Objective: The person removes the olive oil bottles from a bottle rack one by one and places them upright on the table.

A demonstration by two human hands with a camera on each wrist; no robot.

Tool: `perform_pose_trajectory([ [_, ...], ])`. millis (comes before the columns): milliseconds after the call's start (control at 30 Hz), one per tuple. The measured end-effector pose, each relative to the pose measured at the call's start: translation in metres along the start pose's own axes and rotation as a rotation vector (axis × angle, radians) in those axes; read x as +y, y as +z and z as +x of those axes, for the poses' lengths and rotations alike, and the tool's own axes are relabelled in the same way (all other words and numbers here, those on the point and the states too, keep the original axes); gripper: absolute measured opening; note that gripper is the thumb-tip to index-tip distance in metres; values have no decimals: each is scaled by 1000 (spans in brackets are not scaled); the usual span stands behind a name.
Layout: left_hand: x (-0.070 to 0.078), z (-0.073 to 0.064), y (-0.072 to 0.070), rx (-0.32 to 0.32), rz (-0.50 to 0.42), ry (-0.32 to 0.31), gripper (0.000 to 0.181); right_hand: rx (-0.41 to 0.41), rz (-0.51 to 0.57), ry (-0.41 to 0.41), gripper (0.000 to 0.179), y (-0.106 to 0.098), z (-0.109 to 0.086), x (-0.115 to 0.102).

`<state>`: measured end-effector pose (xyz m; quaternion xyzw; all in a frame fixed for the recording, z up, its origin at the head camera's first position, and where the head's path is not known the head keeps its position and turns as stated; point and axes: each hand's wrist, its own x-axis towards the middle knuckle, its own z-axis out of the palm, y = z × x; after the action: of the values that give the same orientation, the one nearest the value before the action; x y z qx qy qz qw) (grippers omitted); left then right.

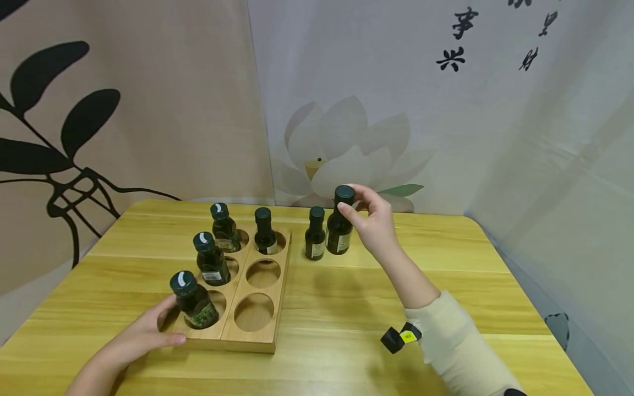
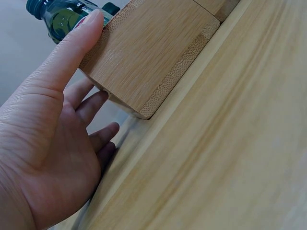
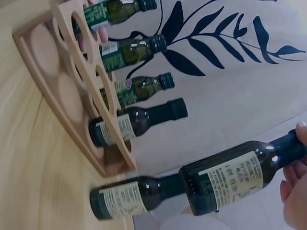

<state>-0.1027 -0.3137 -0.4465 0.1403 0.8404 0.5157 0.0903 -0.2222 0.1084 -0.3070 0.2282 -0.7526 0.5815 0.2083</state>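
My right hand (image 1: 372,220) pinches a dark glass bottle (image 1: 339,230) at its neck, just under the dark green cap. In the right wrist view the held bottle (image 3: 230,177) shows a cream label and its base is off the table. A similar smaller bottle (image 1: 315,236) stands upright beside it on the table. My left hand (image 1: 141,336) holds the near left corner of a wooden rack (image 1: 252,342). In the left wrist view its thumb (image 2: 81,40) lies along the rack's upper edge and the other fingers are by the side wall.
Three green-labelled bottles (image 1: 213,261) lean in the rack's left column. A long-necked dark bottle (image 1: 265,234) stands in the far hole of the right column, with two round holes (image 1: 254,312) nearer. A printed curtain (image 1: 198,110) hangs behind the table (image 1: 346,363).
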Motion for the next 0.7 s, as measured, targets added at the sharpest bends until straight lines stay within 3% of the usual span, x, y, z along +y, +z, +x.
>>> perform_pose_trajectory([
  [200, -1, 0, -1, -7, 2, -8, 83, 2, -7, 39, 31, -7, 9, 4],
  [433, 0, 0, -1, -2, 20, -11, 83, -6, -35, 79, 28, -14, 13, -18],
  [533, 1, 0, 0, -1, 19, -16, 84, -14, -50, 92, 29, -16, 17, -14],
  [700, 2, 1, 0, -1, 15, -21, 84, -30, -32, 126, 31, -20, 26, 15],
])
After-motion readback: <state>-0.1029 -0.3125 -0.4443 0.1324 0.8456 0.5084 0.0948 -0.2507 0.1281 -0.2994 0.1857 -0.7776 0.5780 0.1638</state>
